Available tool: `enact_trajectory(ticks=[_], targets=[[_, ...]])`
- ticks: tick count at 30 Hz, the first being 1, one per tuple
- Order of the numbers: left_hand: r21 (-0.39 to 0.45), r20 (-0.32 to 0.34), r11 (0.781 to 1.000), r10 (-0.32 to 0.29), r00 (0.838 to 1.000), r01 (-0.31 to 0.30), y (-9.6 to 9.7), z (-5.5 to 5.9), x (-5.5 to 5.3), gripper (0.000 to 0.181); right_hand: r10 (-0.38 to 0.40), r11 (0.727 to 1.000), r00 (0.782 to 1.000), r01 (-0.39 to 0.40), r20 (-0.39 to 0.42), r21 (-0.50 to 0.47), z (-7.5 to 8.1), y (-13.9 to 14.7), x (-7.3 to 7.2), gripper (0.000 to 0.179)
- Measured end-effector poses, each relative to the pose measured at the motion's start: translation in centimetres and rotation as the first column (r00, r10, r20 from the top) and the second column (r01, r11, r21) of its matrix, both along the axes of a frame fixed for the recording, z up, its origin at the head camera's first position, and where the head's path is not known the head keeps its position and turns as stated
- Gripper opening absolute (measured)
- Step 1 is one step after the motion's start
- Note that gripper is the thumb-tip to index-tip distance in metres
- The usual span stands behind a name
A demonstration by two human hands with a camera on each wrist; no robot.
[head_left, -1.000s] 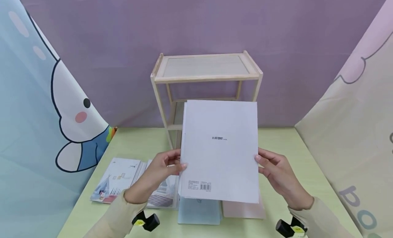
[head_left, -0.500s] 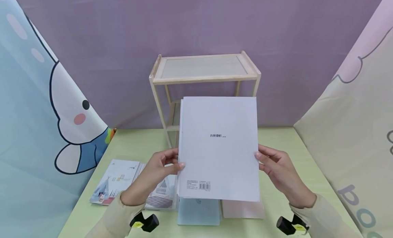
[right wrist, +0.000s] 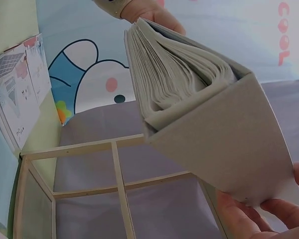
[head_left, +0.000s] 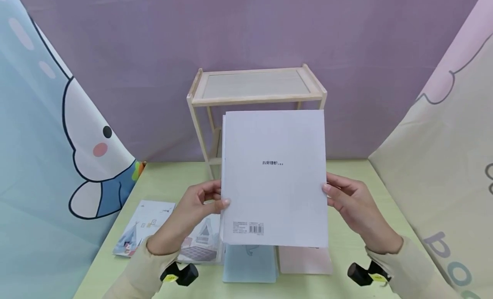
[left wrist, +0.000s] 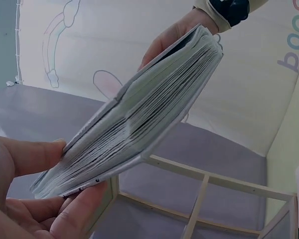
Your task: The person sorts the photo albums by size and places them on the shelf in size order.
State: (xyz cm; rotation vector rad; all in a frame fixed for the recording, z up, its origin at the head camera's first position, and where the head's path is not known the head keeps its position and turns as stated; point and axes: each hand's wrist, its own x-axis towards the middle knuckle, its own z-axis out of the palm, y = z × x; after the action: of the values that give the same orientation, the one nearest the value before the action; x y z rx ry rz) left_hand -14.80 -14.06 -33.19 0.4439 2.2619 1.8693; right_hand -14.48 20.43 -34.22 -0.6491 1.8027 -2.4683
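Held up in the middle of the head view is a thick white hardcover book, a barcode low on its cover. My left hand pinches its left edge, thumb on the near cover and fingers behind. Its right edge is gripped the same way by my right hand. In the left wrist view the page edges fan slightly between the covers. A broad plain spine faces the right wrist view, with fingers at its end. Below the book lie a light blue book and a pink book, both partly hidden.
A wooden rack stands at the back, partly covered by the raised book. On the pale green table, two books with tent pictures, a left one and a right one, lie at the left. Printed cloths hang at the sides.
Both hands have lifted the white book a little higher and it appears slightly larger. It now hides more of the rack, and more of the blue and pink books shows beneath it.
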Motion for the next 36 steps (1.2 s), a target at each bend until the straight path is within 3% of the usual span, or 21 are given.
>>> enact_trajectory(ticks=[5,19,30,36], targets=[[-0.003,-0.003,1.0,0.004,1.0,-0.004,0.0,0.6,0.1,0.037,0.038,0.999,0.999,-0.038,-0.018,-0.024,0.4,0.0,-0.1,0.04],[0.042,-0.031,0.999,-0.021,0.999,0.022,0.4,2.2,-0.4,0.039,0.047,0.997,0.998,-0.05,-0.049,-0.064,1.7,0.2,-0.4,0.038],[0.074,-0.016,0.996,-0.047,0.999,0.048,-0.1,3.1,-0.9,0.039,0.071,0.996,0.997,-0.073,-0.03,-0.054,3.2,0.2,-1.4,0.038],[0.08,-0.022,0.997,-0.022,1.0,0.024,-0.1,3.9,-1.5,0.038,0.071,0.992,0.997,-0.07,0.008,-0.1,4.3,0.1,-2.0,0.033]])
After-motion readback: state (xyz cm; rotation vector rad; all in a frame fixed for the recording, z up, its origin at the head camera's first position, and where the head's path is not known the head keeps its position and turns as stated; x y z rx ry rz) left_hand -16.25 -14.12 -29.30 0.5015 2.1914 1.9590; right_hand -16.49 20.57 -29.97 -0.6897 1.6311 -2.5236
